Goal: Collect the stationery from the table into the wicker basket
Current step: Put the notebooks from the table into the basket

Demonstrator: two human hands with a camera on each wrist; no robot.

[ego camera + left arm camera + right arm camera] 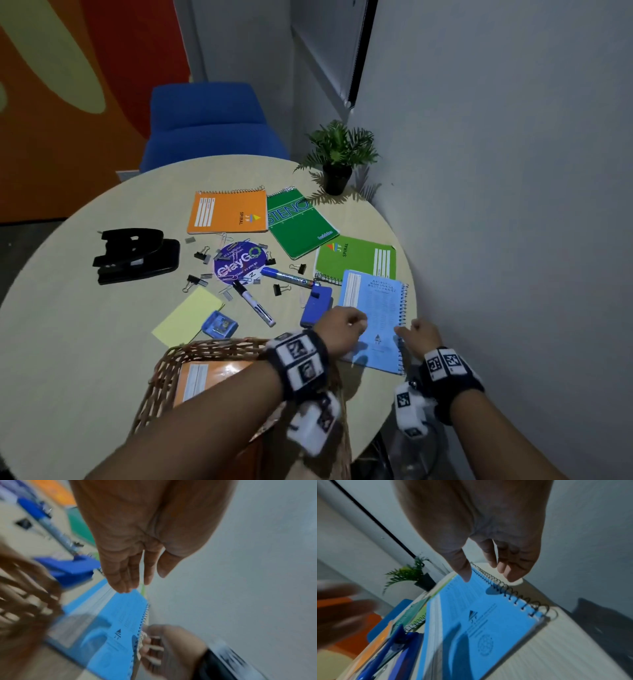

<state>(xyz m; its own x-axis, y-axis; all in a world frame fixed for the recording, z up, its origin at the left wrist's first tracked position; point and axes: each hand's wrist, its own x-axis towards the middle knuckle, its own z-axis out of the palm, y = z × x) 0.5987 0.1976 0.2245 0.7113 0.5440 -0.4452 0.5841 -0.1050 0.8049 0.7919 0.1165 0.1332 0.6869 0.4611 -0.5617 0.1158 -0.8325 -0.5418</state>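
Observation:
A light blue spiral notebook lies at the table's near right edge. My left hand hovers over its left half with straight fingers and holds nothing. My right hand straddles the spiral edge, thumb just above the cover, fingers beyond the coil, not clamped on it. The wicker basket stands near me to the left, with an orange notebook inside.
Across the table lie a blue stapler, two markers, binder clips, a black hole punch, a yellow pad, and orange and green notebooks. A potted plant and the wall close the right side.

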